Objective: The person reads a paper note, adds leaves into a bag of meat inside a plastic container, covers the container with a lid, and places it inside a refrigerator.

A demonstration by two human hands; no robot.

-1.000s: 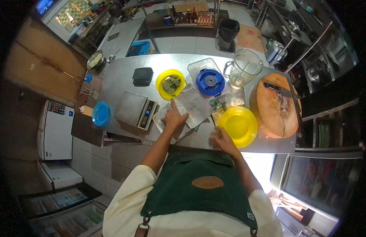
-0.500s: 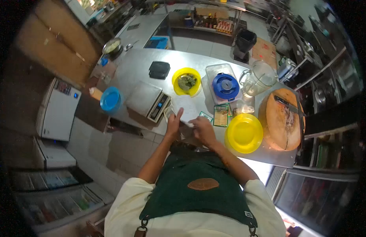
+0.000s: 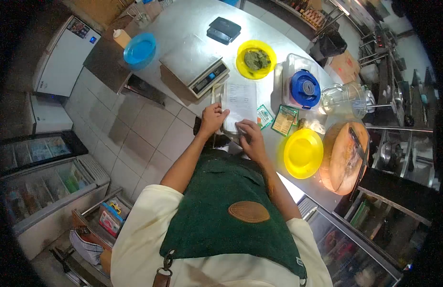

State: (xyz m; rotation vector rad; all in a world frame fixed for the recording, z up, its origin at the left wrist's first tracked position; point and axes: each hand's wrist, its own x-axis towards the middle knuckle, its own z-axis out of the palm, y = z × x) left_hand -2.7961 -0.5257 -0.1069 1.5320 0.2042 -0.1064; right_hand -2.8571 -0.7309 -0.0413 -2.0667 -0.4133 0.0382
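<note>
An open notebook (image 3: 239,101) with handwritten lines on its page lies in front of me at the table's near edge. My left hand (image 3: 213,119) grips its lower left edge, with the thumb over the page. My right hand (image 3: 251,137) is closed at the lower right corner, its curled fingers on the paper. Just right of the notebook are a small green-and-white packet (image 3: 264,117) and a seasoning-type packet (image 3: 284,120). A digital scale (image 3: 193,67) stands beyond my left hand. Past the notebook, a yellow bowl (image 3: 241,61) holds green leaves (image 3: 257,60).
On the metal table (image 3: 183,24) are a blue bowl (image 3: 140,50), a black flat case (image 3: 224,30), a blue-lidded container (image 3: 305,88), a glass blender jug (image 3: 345,99) and a yellow plate (image 3: 303,153). A knife (image 3: 357,142) lies on the round wooden board (image 3: 340,162).
My view has turned and shifted downward. The notebook, tilted with a page lifted before, now lies flatter with its writing showing. My right hand has moved to its lower corner.
</note>
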